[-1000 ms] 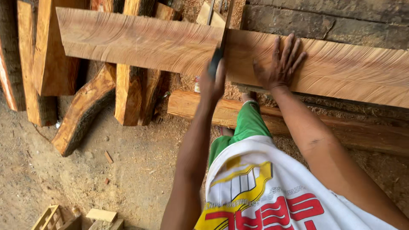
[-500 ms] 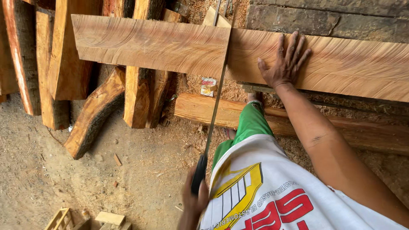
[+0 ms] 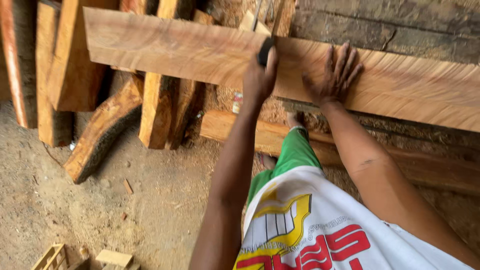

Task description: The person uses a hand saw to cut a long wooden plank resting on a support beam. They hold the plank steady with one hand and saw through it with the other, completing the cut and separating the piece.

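A long reddish wooden plank [image 3: 165, 47] lies crosswise in front of me. My left hand [image 3: 257, 82] is closed around the black handle of a hand saw [image 3: 265, 49], right at the plank's near edge. The saw's blade [image 3: 258, 12] runs through the cut and out past the plank's far side. My right hand [image 3: 332, 77] lies flat on the plank just right of the cut, fingers spread. My white printed shirt and green shorts fill the bottom of the view.
Several boards [image 3: 70, 65] and a bark-edged slab [image 3: 100, 132] lean at the left. A thick beam [image 3: 230, 127] lies under the plank, with a small can [image 3: 237, 102] beside it. Sawdust covers the ground [image 3: 100, 210]. A small wooden crate [image 3: 52, 257] sits bottom left.
Half a second ago my left hand had drawn the saw back toward my body. It has now pushed the saw forward to the plank again. My right hand stayed on the plank.
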